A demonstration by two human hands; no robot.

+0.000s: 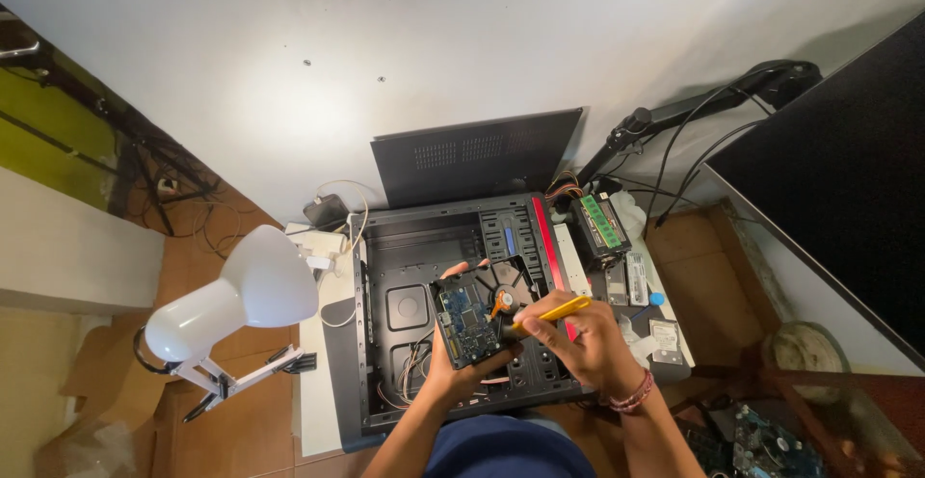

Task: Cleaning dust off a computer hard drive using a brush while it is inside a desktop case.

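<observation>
My left hand (453, 367) holds a hard drive (472, 319) from below, with its blue circuit board facing up. My right hand (578, 343) grips a yellow-handled screwdriver (551, 313) whose tip rests on the drive near its round orange centre. Both hands hover over an open black computer case (385, 314) that lies on its side, with loose wires in its bottom.
A white desk lamp (231, 305) stands left of the case. The case's black side panel (477, 155) leans on the wall behind. A green memory stick (599, 221) and small parts lie to the right. A dark monitor (838, 179) on an arm fills the right side.
</observation>
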